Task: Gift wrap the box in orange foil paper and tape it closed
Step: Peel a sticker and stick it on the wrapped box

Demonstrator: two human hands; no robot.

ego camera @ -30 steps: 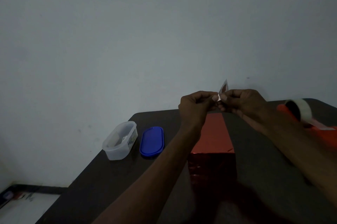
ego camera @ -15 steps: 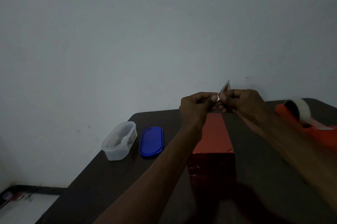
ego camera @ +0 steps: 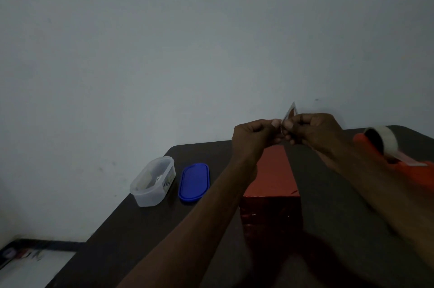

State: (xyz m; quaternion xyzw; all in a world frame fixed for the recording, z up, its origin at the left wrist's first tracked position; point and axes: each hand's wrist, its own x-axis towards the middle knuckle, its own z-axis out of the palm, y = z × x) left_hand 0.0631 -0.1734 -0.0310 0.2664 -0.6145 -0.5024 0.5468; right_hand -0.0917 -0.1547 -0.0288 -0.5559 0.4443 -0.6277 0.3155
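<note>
The box (ego camera: 272, 184), wrapped in orange foil paper, stands on the dark table (ego camera: 145, 229) in front of me. Above its far end my left hand (ego camera: 253, 137) and my right hand (ego camera: 314, 130) meet, fingers curled. Between their fingertips they pinch a small piece of clear tape (ego camera: 290, 115), whose upper end sticks up above the fingers. A roll of clear tape (ego camera: 380, 141) on an orange dispenser (ego camera: 411, 170) rides over my right forearm at the right edge.
A clear plastic container (ego camera: 152, 182) stands at the table's left side with its blue lid (ego camera: 194, 181) lying beside it. A pale wall runs right behind the table. The floor shows at the lower left, with small items on it.
Both hands hold almost the same place and keep working the tape piece between the fingertips. The tape's free end has tilted slightly.
</note>
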